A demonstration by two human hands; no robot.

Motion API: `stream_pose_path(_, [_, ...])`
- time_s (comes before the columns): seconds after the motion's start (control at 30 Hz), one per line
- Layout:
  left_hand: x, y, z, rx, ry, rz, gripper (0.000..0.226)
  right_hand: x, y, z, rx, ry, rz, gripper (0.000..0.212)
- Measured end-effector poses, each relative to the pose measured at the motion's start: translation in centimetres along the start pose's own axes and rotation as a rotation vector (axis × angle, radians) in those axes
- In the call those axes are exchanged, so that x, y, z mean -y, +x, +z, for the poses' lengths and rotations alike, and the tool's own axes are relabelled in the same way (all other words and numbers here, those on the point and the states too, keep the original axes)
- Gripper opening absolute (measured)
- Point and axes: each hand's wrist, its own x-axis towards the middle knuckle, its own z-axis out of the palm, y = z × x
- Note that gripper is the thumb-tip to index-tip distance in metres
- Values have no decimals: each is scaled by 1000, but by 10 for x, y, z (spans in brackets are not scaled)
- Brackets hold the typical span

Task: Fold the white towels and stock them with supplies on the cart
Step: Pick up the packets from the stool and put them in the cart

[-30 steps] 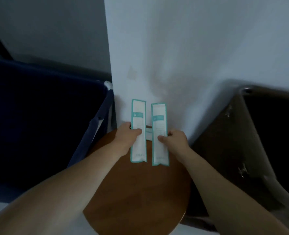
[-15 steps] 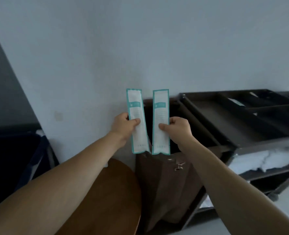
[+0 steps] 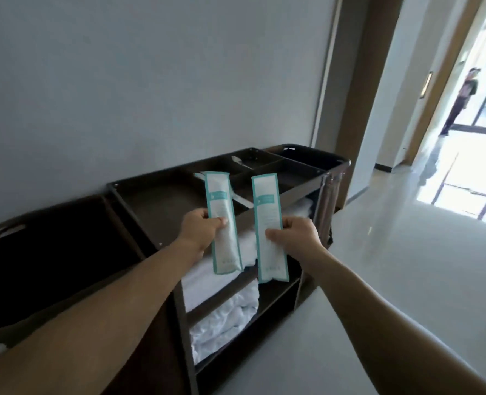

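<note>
1. Both packets have been carried away from the round wooden worktop, which is now out of view, and over to the cart; they have also drawn slightly further apart.
2. Left packet [image 3: 223, 220]: a long white sachet with a teal border, held upright and pinched near its middle between the thumb and curled fingers of the left hand [image 3: 200, 232].
3. Right packet [image 3: 270, 226]: an identical sachet, held upright and gripped in the same way by the right hand [image 3: 295, 238]. The two packets are near each other but do not touch.
4. Both are held in the air in front of the cart's near edge; neither lies on it yet.
5. Cart [image 3: 162, 206]: a dark top tray divided into compartments. The large near compartment looks bare, and a few slim pale items lie in the smaller ones further back; what they are cannot be told.
6. Towels [image 3: 216, 283]: white stacks fill the two open shelves below the tray, so the folding and towel stocking appear largely done. The supplies appear to remain: these two packets have yet to be set in a compartment.
7. Surroundings: a dark bag [image 3: 51, 246] hangs at the cart's left end, against a grey wall [image 3: 150, 81]. A glossy floor [image 3: 407, 266] leads to a bright doorway where a person [image 3: 464, 101] stands well apart.
</note>
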Motion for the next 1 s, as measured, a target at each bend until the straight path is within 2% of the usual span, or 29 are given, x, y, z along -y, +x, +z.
stream_pose_path(0.17, [-9, 38, 89, 78, 53, 48, 15, -38, 36, -66, -96, 14, 74, 10])
stream_pose_path(0.5, [-18, 170, 202, 162, -62, 22, 13, -61, 178, -115, -138, -45, 88, 8])
stream_pose_path(0.6, [-28, 215, 220, 159, -100, 3, 12, -49, 232, -121, -125, -92, 82, 9])
stream_pose_path(0.73, [-41, 270, 227, 121, -134, 18, 14, -37, 303, -117, -164, -36, 34, 15])
stream_pose_path(1.0, [-37, 333, 225, -64, -85, -2, 16, -32, 413, -90, 49, 23, -6, 10])
